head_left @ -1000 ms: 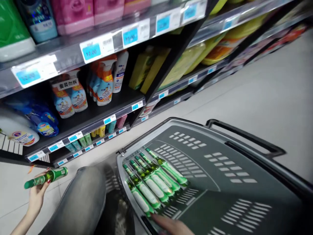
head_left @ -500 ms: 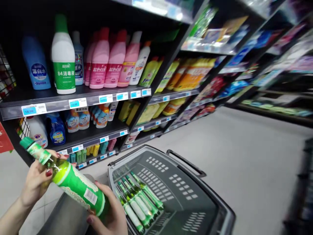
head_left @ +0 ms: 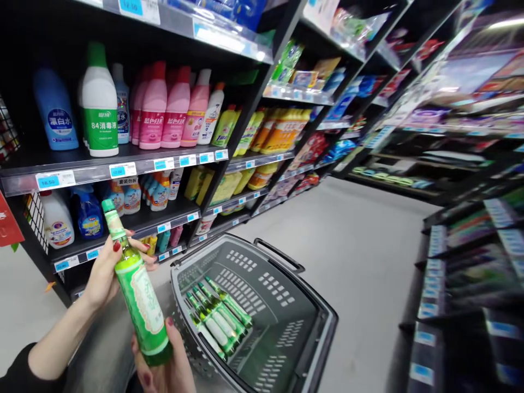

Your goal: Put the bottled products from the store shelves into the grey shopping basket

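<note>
Gripped a green-labelled glass bottle between both hands, left at the neck, right around the base, just beside the grey shopping basket holding similar bottles.

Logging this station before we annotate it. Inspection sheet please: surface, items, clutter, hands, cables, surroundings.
Surface: pale floor, with a small orange scrap or mark; cannot tell which.
Items: one green bottle held tilted, cap on; similar bottles lie side by side in the open basket.
Clutter: cleaning-product bottles upright on the shelves.
Hands: left hand grips the neck; right hand holds the base.
Cables: nothing seen.
Surroundings: shelves at left; dark rack at right, blurred.
</note>
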### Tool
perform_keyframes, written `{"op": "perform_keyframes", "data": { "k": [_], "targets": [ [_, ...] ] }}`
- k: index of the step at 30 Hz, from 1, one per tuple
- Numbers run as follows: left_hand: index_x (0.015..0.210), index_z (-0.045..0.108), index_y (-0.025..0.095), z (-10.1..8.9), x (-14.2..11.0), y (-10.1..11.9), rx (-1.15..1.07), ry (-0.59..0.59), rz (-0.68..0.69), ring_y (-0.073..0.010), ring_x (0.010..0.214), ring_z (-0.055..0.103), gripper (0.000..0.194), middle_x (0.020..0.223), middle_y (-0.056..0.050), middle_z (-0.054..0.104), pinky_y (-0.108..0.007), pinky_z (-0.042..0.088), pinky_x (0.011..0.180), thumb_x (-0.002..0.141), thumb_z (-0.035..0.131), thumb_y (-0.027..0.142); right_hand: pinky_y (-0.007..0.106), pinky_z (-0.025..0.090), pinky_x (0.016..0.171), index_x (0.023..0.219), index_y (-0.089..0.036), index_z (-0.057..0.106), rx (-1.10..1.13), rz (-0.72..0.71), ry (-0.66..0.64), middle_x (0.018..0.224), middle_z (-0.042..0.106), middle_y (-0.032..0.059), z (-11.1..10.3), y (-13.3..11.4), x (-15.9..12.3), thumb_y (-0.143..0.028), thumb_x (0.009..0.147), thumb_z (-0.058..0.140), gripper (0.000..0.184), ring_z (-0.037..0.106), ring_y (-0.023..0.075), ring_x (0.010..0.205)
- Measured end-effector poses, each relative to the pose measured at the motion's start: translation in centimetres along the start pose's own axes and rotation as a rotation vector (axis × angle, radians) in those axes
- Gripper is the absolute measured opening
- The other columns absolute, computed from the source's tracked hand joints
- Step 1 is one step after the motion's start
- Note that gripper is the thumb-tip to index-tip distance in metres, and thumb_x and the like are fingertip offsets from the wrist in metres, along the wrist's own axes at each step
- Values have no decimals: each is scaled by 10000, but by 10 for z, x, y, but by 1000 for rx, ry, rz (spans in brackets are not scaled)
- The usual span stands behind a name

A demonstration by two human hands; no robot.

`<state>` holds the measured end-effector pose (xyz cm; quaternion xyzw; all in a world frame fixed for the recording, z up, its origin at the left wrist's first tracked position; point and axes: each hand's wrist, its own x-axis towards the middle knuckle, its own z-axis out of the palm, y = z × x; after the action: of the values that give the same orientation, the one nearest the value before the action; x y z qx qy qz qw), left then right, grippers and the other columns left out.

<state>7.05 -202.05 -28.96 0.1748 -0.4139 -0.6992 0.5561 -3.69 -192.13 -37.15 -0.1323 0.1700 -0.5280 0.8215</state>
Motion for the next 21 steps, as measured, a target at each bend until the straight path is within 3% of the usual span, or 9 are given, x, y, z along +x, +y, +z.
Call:
{"op": "perform_keyframes", "data": {
  "k": [2, 3, 6, 10, 16, 21],
  "targets": [
    [1090, 494, 206, 4, -1, -12, -68, 19, 39, -227, 831, 670, 362, 989, -56, 643, -392, 570, 718, 808, 609, 401, 110, 239, 239, 843, -92, 683, 135, 158, -138, 518, 581, -10, -5, 5, 3, -650, 695, 631, 580, 345, 16, 255],
    [1115, 486, 210, 5, -1, -18, -90, 33, 41, -219, 814, 670, 399, 991, -52, 638, -382, 574, 704, 796, 618, 410, 114, 246, 237, 878, -106, 688, 183, 172, -175, 526, 586, -19, -6, 8, 5, -635, 697, 634, 561, 324, 16, 247],
    [1178, 466, 219, 8, 1, -29, -115, 121, 17, -191, 730, 665, 466, 955, -31, 631, -353, 583, 633, 777, 635, 386, 132, 318, 268, 889, -138, 694, 245, 127, -221, 533, 588, -29, -7, 18, 9, -605, 719, 623, 503, 360, 37, 265],
    [1148, 502, 202, 8, 6, -32, -131, 226, -28, -160, 643, 649, 408, 857, -2, 621, -315, 576, 561, 783, 631, 330, 148, 358, 301, 892, -125, 696, 265, 135, -245, 524, 577, -30, -6, 22, 10, -612, 755, 578, 519, 401, 52, 283],
    [1100, 537, 179, 5, 13, -33, -146, 262, -71, -150, 620, 647, 356, 867, -16, 636, -301, 567, 550, 784, 624, 319, 145, 278, 285, 840, -120, 670, 185, 140, -168, 476, 537, -36, -4, 19, 13, -673, 710, 583, 575, 400, 56, 284],
    [1052, 553, 180, 2, 16, -36, -133, 267, -100, -128, 574, 631, 295, 850, -10, 634, -286, 564, 538, 793, 617, 306, 167, 202, 281, 756, -134, 611, 4, 120, 12, 422, 448, -52, -6, 22, 15, -771, 707, 456, 657, 308, 55, 254]
  ]
}}
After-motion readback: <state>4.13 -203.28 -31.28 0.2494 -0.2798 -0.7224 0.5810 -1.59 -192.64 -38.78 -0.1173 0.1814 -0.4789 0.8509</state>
